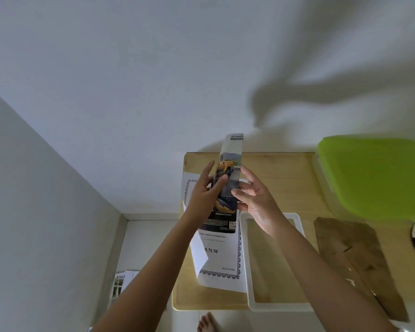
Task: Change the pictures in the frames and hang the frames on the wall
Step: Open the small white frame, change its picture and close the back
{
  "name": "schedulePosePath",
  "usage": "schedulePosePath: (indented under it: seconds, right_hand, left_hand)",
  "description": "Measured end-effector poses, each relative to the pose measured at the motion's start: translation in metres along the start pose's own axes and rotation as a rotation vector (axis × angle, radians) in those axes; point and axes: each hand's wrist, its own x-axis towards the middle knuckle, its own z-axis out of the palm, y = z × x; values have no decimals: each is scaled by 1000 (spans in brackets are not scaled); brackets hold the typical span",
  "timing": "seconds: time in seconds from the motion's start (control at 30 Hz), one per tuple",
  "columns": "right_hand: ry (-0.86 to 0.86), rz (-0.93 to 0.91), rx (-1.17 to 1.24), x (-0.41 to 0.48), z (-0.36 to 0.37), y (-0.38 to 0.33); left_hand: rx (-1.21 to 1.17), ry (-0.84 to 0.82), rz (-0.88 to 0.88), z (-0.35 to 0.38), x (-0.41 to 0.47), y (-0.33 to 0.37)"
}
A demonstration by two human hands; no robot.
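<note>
A glossy car picture point(229, 178) showing a yellow vehicle is held upright and edge-on above the wooden table point(273, 168). My left hand point(205, 190) pinches its left side and my right hand point(259, 200) holds its right side, fingers spread. Under it lies a white insert sheet point(221, 262) with a decorative border and "9.7CM" printed on it. An empty white picture frame point(246, 259) lies flat to the right of the sheet. A brown backing board point(355, 259) lies further right.
A lime-green lidded plastic box point(374, 176) stands at the table's back right. More printed leaflets point(122, 281) lie on the floor at the left. White walls point(130, 92) rise behind and to the left. A bare foot point(207, 323) shows below the table edge.
</note>
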Motion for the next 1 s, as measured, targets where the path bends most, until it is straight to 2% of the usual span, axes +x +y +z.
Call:
schedulePosePath:
  seconds: [0.23, 0.43, 0.53, 0.63, 0.8, 1.0]
  right_hand:
    - [36, -37, -66, -20, -22, -3]
    - [240, -95, -209, -27, -47, 7]
    - [247, -76, -197, -25, -50, 5]
    - [266, -75, -134, -26, -51, 3]
    - [393, -102, -282, -37, -76, 13]
    - [469, -4, -418, -64, -118, 36]
  left_hand:
    - [-35, -69, 80, 12, -13, 7]
    - [-242, -29, 32, 20, -18, 9]
    - [-276, -65, 21, 30, -21, 12]
    - [-241, -92, 7, 41, -27, 8]
    - [-63, -141, -20, 55, -38, -4]
    - [-74, -128, -68, 72, -55, -21]
